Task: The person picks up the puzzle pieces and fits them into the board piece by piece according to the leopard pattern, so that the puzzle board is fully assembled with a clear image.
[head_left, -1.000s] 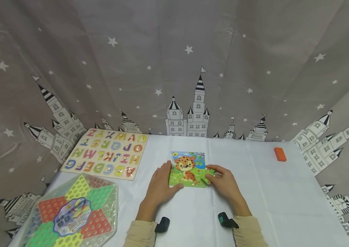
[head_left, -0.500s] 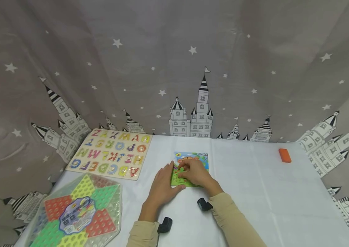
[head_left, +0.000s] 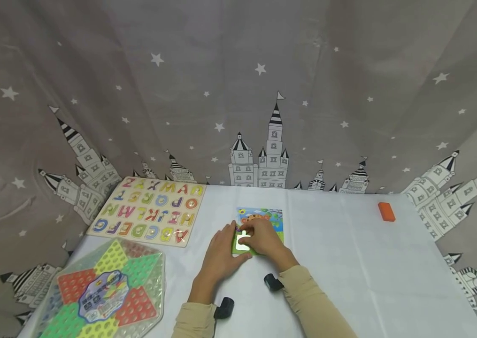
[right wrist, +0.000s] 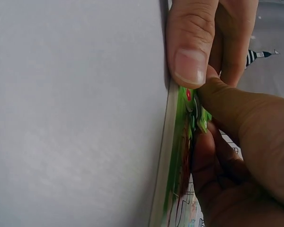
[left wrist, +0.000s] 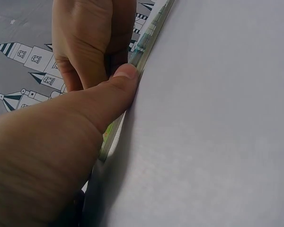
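Observation:
A square jigsaw puzzle (head_left: 275, 217) with a cartoon spotted animal lies flat on the white-covered table. My left hand (head_left: 220, 256) rests along its left side, thumb stretched over the near edge. Over the picture, my right hand (head_left: 267, 240) pinches a green puzzle piece (right wrist: 206, 124) between thumb and fingers at the lower left. In the right wrist view the piece sits tilted against the puzzle surface. A bright white patch with a knob shape shows beneath the right fingers; I cannot tell whether it is glare or bare board. The right hand hides most of the animal.
An alphabet board (head_left: 147, 211) lies at the back left. In front of it is a Chinese checkers set (head_left: 103, 293) in clear wrap. An orange block (head_left: 386, 211) sits at the far right. A grey castle-print curtain (head_left: 171, 94) hangs behind the table.
My right hand carried the green piece from beside the puzzle's right edge leftward over its lower left. The white patch has appeared there since. The left hand stays by the left edge.

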Available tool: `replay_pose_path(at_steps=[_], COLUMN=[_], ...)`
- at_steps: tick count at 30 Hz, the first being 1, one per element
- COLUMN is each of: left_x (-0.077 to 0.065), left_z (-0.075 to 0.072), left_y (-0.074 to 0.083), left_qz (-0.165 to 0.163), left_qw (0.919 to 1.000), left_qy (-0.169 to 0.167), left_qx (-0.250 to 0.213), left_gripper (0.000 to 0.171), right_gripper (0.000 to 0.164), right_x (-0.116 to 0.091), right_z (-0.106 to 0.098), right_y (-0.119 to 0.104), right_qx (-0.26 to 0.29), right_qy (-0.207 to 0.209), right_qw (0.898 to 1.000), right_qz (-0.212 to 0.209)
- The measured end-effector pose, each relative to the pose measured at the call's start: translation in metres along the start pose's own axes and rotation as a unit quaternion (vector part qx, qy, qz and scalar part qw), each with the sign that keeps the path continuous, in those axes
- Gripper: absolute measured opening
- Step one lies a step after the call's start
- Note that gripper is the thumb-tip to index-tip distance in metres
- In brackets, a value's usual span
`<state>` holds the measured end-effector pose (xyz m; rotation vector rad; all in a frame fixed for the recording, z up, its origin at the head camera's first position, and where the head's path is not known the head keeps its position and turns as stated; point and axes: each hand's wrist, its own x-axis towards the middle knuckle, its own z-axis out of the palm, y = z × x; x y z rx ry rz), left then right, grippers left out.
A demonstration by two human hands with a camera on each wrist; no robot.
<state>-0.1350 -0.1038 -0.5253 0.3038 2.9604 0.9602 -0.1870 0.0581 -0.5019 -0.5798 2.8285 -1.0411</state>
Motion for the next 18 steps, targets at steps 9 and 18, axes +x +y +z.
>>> replay_pose_path(at_steps=[9,18], left_x=[-0.0006,-0.0012], left_z=[-0.0027,-0.0021], left_y=[0.0024,0.0035], left_qz=[-0.005,-0.009], left_qw=[1.0,0.9999], left_qy=[0.0,-0.004], left_qx=[-0.004,-0.004], left_gripper=[0.099,0.099], right_gripper=[0.028,0.027], right_x=[0.0001,-0.0037], right_z=[0.0005,-0.0007], right_y=[-0.0041,-0.0064], right_qx=[-0.007,-0.011], right_qy=[0.011,0.0], right_qw=[1.0,0.999], right_qz=[0.017,0.036])
